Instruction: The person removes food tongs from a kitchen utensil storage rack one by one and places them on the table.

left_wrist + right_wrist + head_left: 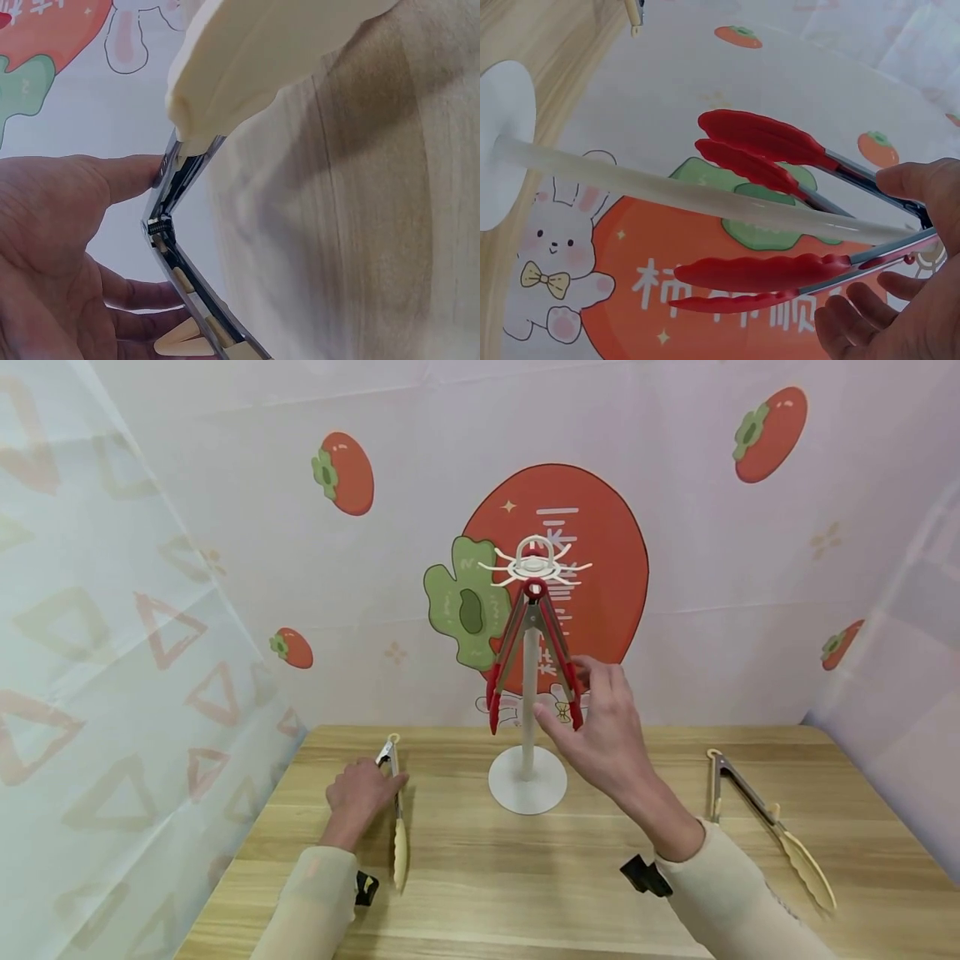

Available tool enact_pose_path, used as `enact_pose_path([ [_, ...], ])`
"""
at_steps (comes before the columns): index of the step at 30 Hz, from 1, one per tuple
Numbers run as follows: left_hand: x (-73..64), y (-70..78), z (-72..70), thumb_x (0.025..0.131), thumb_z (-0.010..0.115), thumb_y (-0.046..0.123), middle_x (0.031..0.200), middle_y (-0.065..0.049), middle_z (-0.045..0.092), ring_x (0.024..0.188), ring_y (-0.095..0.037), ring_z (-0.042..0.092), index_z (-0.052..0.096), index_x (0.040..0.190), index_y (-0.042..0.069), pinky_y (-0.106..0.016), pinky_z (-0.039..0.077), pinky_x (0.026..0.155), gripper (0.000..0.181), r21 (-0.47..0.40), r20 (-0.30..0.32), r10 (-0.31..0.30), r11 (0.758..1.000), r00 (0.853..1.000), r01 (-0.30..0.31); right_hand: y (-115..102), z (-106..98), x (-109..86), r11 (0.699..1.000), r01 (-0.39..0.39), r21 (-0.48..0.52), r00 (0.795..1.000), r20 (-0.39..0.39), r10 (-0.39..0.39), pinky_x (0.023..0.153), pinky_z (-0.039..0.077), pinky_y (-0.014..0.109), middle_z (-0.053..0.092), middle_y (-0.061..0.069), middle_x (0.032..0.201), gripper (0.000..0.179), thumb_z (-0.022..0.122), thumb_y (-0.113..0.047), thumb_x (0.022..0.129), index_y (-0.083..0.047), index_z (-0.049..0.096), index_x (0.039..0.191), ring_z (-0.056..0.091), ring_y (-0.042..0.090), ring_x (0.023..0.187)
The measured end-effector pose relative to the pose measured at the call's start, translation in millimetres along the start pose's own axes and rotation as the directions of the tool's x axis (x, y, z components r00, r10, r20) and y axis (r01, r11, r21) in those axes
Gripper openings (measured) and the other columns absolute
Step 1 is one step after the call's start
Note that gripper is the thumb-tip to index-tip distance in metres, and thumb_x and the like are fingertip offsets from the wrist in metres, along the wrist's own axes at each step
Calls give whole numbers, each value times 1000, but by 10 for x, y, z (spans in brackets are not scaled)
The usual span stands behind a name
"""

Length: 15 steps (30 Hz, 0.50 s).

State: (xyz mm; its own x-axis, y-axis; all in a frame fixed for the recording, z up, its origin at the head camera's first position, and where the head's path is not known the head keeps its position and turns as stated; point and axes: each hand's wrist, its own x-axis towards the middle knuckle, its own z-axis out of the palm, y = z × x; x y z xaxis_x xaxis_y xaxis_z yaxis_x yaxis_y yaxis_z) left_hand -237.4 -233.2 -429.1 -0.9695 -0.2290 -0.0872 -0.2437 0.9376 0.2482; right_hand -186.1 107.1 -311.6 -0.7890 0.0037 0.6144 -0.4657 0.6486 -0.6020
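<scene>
My left hand [358,797] grips cream-tipped tongs [400,852] near their hinge on the left of the table. In the left wrist view, the thumb [135,177] presses one metal arm and the fingers reach behind the other. Red-tipped tongs [561,647] hang spread from a white hook rack [530,693]. The right wrist view shows two pairs there, their red heads [757,137] on both sides of the pole. Beside them my right hand [611,735] is held with relaxed fingers, its thumb [904,180] overlapping one metal arm.
More cream-tipped tongs [806,868] lie spread on the right of the wooden table [480,877]. The rack's round white base [528,797] stands near the back edge. Behind it hangs a printed cloth backdrop [420,468], with another cloth [112,693] along the left.
</scene>
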Motion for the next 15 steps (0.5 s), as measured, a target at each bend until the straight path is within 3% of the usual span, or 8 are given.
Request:
enact_pose_path([
  [15, 31, -3, 50, 90, 67, 57, 61, -4, 44, 54, -20, 43, 52, 67, 9, -34, 35, 51, 55, -11, 55, -25, 1000, 998, 26, -80, 90, 75, 1000, -20, -21, 999, -28, 19, 68, 43, 41, 48, 18, 116, 78, 84, -30, 82, 4, 45, 141, 47, 29, 98],
])
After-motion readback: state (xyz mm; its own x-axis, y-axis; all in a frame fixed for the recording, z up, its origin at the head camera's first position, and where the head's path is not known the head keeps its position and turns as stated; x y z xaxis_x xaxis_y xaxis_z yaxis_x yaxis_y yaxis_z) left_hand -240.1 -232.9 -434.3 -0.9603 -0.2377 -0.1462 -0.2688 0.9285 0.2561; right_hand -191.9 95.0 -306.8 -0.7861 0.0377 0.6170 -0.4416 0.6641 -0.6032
